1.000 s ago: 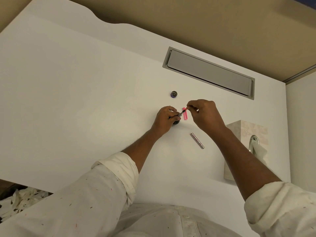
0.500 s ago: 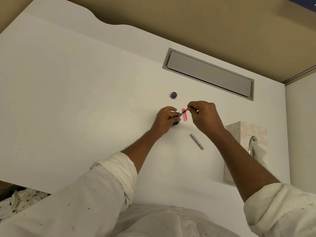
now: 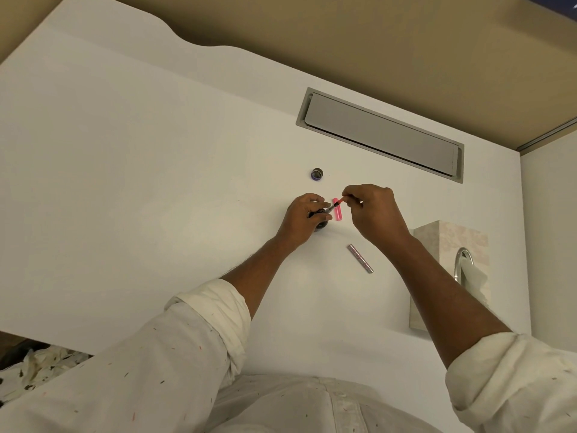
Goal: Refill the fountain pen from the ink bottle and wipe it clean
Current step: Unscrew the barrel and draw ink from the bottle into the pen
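Observation:
My left hand [image 3: 304, 218] wraps around the dark ink bottle [image 3: 321, 225] on the white desk [image 3: 156, 182], hiding most of it. My right hand [image 3: 371, 210] pinches the upper end of the pen's thin inner section [image 3: 333, 207], which slants down-left with its dark tip at the bottle's mouth. A pink pen barrel [image 3: 337, 210] lies on the desk just behind it. The silver-pink pen cap [image 3: 360, 258] lies nearer to me, to the right. The bottle's lid [image 3: 316, 174] sits farther back.
A beige tissue box [image 3: 449, 245] with a tissue sticking out stands at the desk's right. A grey cable-slot cover [image 3: 379, 135] is set into the desk's back. Crumpled stained paper [image 3: 37, 370] lies below the desk's front-left edge.
Both hands hold nearly the same pose. The right hand's fingers have shifted slightly on the pen section's upper end.

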The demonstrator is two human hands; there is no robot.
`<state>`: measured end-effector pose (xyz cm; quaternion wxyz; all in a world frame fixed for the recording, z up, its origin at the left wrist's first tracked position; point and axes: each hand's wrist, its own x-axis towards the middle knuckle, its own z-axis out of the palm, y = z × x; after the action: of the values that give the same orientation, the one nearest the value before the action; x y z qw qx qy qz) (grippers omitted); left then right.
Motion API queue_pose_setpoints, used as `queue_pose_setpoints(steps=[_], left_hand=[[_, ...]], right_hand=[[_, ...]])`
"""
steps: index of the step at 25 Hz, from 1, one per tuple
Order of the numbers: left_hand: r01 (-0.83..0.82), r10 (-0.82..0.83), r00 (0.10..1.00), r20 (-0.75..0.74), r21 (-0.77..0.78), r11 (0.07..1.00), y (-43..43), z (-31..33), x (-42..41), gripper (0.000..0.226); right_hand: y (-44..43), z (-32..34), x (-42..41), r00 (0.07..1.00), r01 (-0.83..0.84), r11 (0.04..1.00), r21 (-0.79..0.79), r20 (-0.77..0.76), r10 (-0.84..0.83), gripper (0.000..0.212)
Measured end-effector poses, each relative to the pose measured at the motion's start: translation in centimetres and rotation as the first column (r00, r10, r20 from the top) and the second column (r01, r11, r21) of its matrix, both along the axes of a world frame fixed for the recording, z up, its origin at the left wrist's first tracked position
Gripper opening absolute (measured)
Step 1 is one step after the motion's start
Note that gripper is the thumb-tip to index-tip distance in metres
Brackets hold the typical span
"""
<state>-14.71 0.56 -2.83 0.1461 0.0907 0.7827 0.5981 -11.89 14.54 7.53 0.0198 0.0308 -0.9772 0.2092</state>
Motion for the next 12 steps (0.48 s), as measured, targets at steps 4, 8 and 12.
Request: queue_pose_setpoints(steps=[4,8,12], left_hand=[[-0.011,0.011,1.0,0.001,-0.012,1.0,-0.05,-0.12,-0.02,0.02],[-0.014,0.015,1.0,0.015,-0.027,1.0,-0.02,-0.35,-0.02,0.019],[-0.013,0.013,1.0,0.004,-0.041,0.999,0.12,-0.28,-0.1,0.019]], right_hand=[[0.06,-0.06,-0.06,1.0,0.01,1.0,-0.009,0.011,-0.009,0.015],[0.08,-0.22,-0.01,1.0,0.016,1.0,-0.005,0.013,-0.015,0.015],[0.1,-0.26,-0.05,1.0,0.015,1.0,-0.001,0.019,-0.015,0.015]])
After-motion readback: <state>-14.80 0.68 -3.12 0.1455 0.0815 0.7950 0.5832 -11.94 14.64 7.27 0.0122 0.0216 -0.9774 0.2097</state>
